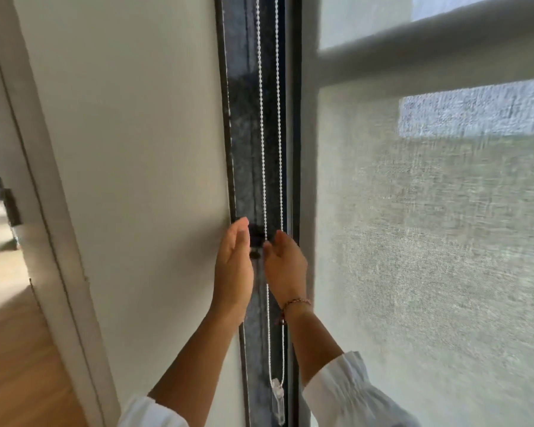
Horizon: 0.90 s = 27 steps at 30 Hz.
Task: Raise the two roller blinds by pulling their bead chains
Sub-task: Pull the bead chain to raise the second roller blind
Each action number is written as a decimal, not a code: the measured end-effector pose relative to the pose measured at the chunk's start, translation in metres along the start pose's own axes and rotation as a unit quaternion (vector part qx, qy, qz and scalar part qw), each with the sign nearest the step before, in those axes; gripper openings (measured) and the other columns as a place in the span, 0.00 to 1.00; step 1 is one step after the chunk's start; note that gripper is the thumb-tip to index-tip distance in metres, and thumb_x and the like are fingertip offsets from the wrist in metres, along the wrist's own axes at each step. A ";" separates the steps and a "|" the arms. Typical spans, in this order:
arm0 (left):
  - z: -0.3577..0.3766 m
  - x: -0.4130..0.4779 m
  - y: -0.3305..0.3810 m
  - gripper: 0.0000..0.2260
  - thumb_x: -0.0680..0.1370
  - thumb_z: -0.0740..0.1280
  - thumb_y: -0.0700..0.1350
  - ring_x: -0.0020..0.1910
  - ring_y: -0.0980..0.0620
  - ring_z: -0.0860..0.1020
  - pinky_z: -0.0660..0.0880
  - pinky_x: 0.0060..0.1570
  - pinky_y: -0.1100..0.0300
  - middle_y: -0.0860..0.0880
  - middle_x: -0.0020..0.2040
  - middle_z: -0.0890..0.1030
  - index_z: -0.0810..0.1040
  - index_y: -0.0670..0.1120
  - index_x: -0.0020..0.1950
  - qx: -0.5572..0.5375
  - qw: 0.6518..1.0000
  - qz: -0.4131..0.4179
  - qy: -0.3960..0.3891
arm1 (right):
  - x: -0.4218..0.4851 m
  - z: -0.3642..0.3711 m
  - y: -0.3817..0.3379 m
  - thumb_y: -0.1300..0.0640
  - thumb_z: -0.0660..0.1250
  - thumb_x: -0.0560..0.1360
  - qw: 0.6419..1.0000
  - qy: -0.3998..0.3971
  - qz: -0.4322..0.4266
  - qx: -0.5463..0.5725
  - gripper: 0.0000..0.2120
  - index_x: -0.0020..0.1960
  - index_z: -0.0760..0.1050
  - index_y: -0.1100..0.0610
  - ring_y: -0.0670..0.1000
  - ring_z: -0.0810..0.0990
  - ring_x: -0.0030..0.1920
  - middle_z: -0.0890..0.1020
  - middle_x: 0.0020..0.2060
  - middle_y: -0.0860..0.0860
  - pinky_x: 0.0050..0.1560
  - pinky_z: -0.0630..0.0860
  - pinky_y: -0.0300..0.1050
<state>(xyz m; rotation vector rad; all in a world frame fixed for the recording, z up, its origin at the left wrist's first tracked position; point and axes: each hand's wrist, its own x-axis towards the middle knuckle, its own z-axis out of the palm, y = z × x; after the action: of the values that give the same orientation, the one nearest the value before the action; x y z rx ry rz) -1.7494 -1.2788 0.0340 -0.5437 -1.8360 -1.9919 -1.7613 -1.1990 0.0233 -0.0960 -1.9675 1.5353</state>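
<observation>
- Two hands are raised at the dark frame strip between wall and window. My left hand [233, 266] is flat and loose, palm turned inward, holding nothing.
- My right hand [285, 266] sits just beside it, fingers curled toward the bead chain [270, 149]. Contact at the fingertips is likely, but I cannot tell whether a grip is closed on it.
- The chain hangs as a two-strand loop against the frame [244, 134]. Its long axis runs vertical, from above the view down between my wrists to a clear plastic weight [277, 396] at the bottom.
- A small dark fitting [255, 241] sits on the frame between my hands; its purpose is unclear.
- The woven blind [429, 257] to the right covers the glass across the whole visible pane.
- Assessment: raising looks barely started, if at all. Only one blind and one chain are visible; the second remains to be dealt with.
</observation>
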 end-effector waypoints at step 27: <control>0.040 0.070 0.112 0.11 0.80 0.57 0.49 0.20 0.59 0.60 0.58 0.18 0.66 0.55 0.24 0.65 0.78 0.52 0.44 -0.177 0.976 0.095 -0.083 | -0.026 -0.011 0.026 0.58 0.61 0.76 0.961 0.091 -0.263 -0.004 0.10 0.39 0.77 0.59 0.49 0.71 0.30 0.76 0.29 0.55 0.29 0.67 0.37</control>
<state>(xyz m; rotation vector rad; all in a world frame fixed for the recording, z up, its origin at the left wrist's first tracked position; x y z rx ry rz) -1.7500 -1.2484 0.1686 -0.9767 -1.4519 -2.2055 -1.7436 -1.1924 -0.0100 0.2573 -1.6770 1.1261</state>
